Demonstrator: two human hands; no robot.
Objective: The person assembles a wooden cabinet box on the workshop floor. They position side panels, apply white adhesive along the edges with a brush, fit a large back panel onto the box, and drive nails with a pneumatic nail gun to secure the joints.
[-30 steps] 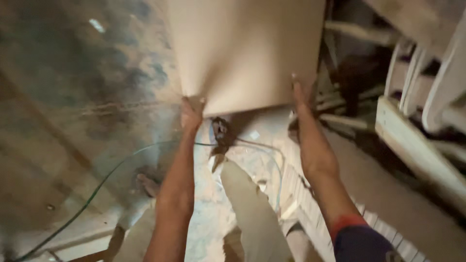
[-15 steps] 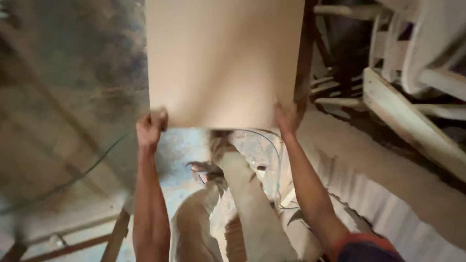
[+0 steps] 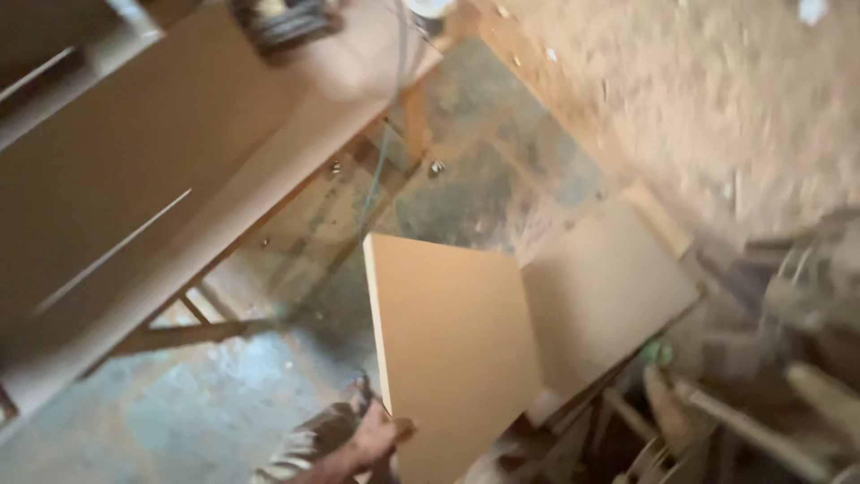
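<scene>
A flat tan board [image 3: 457, 350] stands nearly upright in the lower middle of the head view, its thin left edge facing me. My left hand [image 3: 376, 437] grips that edge near the bottom corner, fingers curled onto the board's face. My right hand does not show in this view. A patterned shoe or trouser leg [image 3: 300, 444] shows just left of the hand.
A second tan board [image 3: 609, 296] leans against the rough wall [image 3: 717, 108] behind the held one. A long wooden workbench [image 3: 179, 179] fills the upper left, with a tool [image 3: 287, 18] on it and a green cord [image 3: 381, 170] hanging down. Wooden frame pieces [image 3: 761, 403] crowd the lower right.
The board, held up in front of me by both hands, has come down beside a leaning board. Only my left hand still shows on it, and my view has swung round.
</scene>
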